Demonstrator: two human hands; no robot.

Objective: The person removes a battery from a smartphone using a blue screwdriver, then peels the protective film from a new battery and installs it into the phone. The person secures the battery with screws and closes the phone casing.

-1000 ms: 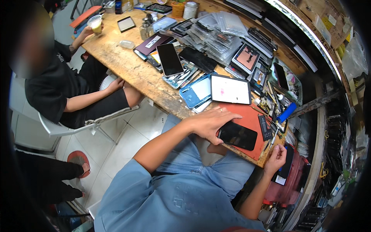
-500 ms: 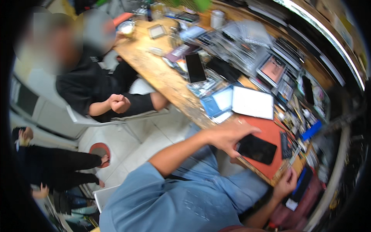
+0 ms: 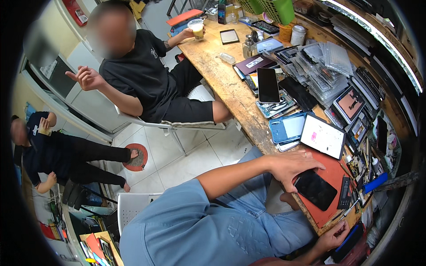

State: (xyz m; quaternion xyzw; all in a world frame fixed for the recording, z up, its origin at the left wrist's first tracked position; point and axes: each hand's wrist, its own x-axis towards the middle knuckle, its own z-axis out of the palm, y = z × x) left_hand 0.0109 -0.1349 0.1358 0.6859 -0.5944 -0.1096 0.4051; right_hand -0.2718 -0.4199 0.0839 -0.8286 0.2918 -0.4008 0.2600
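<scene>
A black smartphone (image 3: 316, 190) with a dark screen lies on an orange-red mat (image 3: 317, 213) at the table's near edge. My left hand (image 3: 295, 168) holds it by its left end, thumb at the near corner and fingers along the far side. Beside the phone lies a flat black phone battery (image 3: 345, 193). My right hand (image 3: 333, 237) is low by the table's near right corner, its fingers curled together; whatever is in them, if anything, I cannot make out. A thin screwdriver-like tool (image 3: 348, 209) rests on the mat just beyond this hand.
Left of the mat lie a white-faced tablet-like panel (image 3: 323, 135) and a blue case (image 3: 288, 127). Another phone (image 3: 268, 85) and stacked plastic packs (image 3: 317, 66) are farther back. Tools crowd the right. A seated person (image 3: 137, 80) holds a drink cup (image 3: 195, 29); another person stands farther left.
The view has shifted and become sharper. The seated person's free hand has risen and its fingers have opened. My left hand stays at the phone; my right stays by the table corner.
</scene>
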